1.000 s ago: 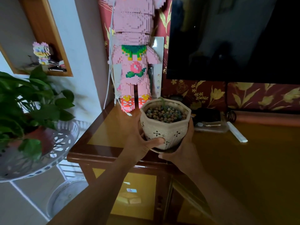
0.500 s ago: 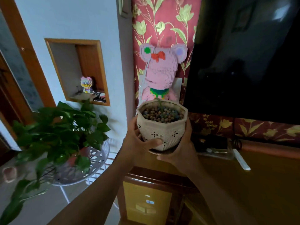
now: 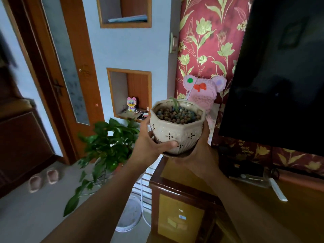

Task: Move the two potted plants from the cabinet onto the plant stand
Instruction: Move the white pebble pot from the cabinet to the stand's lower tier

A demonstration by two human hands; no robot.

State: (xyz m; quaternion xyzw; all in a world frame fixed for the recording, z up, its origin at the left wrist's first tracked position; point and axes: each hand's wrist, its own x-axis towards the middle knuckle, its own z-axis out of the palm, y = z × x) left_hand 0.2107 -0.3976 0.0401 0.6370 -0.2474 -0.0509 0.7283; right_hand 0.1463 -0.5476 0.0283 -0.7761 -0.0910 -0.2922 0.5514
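Pot [image 3: 177,133] between both hands, above cabinet [image 3: 184,199] corner, leafy plant [image 3: 108,146] left, television [image 3: 280,76] right

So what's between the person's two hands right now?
In the head view, a beige pot filled with pebbles sits between the left hand and the right hand. Both hands touch its sides, holding it up above the cabinet.
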